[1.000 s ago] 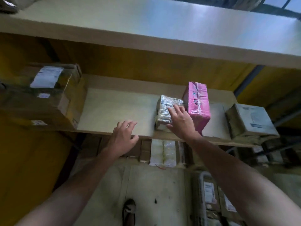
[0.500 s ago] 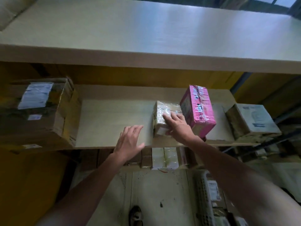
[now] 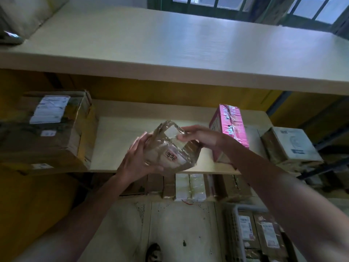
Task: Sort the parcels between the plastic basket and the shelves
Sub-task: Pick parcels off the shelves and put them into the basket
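A small taped brown parcel [image 3: 171, 150] with white labels is lifted off the middle shelf [image 3: 120, 140] and tilted, held between both hands. My left hand [image 3: 138, 157] cups its left and lower side. My right hand [image 3: 200, 136] grips its upper right end, thumb on the white label. A pink parcel [image 3: 229, 127] stands upright on the shelf just right of my right hand. The white plastic basket [image 3: 236, 224] with several labelled parcels sits on the floor at the lower right.
A large brown carton [image 3: 49, 127] fills the shelf's left end. A grey-white box [image 3: 290, 146] sits at the right end. The top shelf [image 3: 188, 48] overhangs above. A row of small boxes [image 3: 188, 187] lines the lower shelf. A shoe [image 3: 154, 252] shows on the floor.
The small parcel has come up off the shelf and toward me. My left hand moved from the shelf edge onto the parcel, and my right hand went from resting on it to gripping it.
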Available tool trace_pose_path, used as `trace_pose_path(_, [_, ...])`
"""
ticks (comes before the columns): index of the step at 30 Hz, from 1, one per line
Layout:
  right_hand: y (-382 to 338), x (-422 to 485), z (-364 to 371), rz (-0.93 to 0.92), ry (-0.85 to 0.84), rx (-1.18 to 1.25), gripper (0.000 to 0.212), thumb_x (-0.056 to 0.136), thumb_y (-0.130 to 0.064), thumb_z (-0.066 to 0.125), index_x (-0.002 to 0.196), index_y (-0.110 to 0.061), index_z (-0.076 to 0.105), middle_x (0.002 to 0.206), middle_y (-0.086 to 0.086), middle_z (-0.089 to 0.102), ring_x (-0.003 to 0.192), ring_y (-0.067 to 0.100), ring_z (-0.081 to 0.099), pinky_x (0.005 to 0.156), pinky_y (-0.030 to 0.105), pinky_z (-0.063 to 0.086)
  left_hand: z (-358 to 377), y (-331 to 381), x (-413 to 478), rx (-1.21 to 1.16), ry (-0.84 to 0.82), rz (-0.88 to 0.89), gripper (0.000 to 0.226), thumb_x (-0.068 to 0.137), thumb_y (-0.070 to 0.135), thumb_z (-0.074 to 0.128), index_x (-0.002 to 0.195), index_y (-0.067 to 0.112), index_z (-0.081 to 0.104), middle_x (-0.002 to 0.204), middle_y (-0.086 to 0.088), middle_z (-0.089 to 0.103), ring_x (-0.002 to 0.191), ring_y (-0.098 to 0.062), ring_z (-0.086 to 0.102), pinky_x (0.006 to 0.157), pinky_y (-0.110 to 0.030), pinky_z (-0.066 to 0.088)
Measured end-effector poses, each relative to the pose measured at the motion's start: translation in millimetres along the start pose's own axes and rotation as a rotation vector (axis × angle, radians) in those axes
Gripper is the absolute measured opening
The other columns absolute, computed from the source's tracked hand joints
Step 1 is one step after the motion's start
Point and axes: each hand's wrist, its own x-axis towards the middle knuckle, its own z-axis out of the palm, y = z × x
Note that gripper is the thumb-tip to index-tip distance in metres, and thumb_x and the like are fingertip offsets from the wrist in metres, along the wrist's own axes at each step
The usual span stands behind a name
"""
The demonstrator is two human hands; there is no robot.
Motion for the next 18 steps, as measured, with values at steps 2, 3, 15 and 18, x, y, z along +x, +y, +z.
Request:
trace_pose_path(2, [-1.4, 1.8, -4.7, 0.017, 0.010, 0.034, 0.020, 0.091, -0.029, 0.052, 0.101, -0.018, 0.065, 0.091, 0.006, 0.069, 0.079, 0.023, 0.067, 0.063, 0.028, 0.056, -4.3, 7.4, 2.0, -0.076, -0.016, -0.025, 0.106, 0.044, 0.057, 0.080, 0.130, 0.044, 0.020, 0.129, -0.008, 0.053, 0.098, -0.017, 0.058, 0.068, -0.026, 0.053])
trace_pose_path(3, [0.2, 2.9, -4.5, 0.002, 0.051, 0.056, 0.023, 0.092, -0.032, 0.050, 0.100, -0.016, 0.065, 0.089, 0.008, 0.069, 0.077, 0.024, 0.066, 0.065, 0.031, 0.054, -3.7, 8.4, 1.2, -0.094, -0.004, -0.033, 0.101, 0.043, 0.060, 0.078, 0.127, 0.044, 0.023, 0.125, -0.007, 0.056, 0.093, -0.014, 0.058, 0.063, -0.021, 0.050])
trace_pose_path(15, [57.1, 4.6, 39.2, -0.120, 0.500, 0.126, 0.065, 0.068, -0.034, 0.080, 0.125, -0.031, 0.051, 0.107, 0.002, 0.063, 0.096, 0.019, 0.064, 0.074, 0.026, 0.058, 30.7, 2.4, -20.2, -0.271, 0.087, -0.336, 0.099, 0.044, 0.072, 0.067, 0.131, 0.028, 0.044, 0.116, -0.007, 0.051, 0.103, -0.024, 0.056, 0.055, -0.017, 0.046])
trace_pose_path(18, [86.2, -17.8, 40.5, -0.084, 0.580, 0.208, 0.053, 0.067, -0.029, 0.083, 0.114, -0.024, 0.060, 0.106, 0.007, 0.068, 0.089, 0.018, 0.067, 0.065, 0.023, 0.057, 50.3, 15.2, -34.3, -0.218, 0.065, -0.331, 0.102, 0.046, 0.065, 0.070, 0.136, 0.028, 0.039, 0.120, -0.008, 0.048, 0.107, -0.027, 0.052, 0.071, -0.030, 0.049])
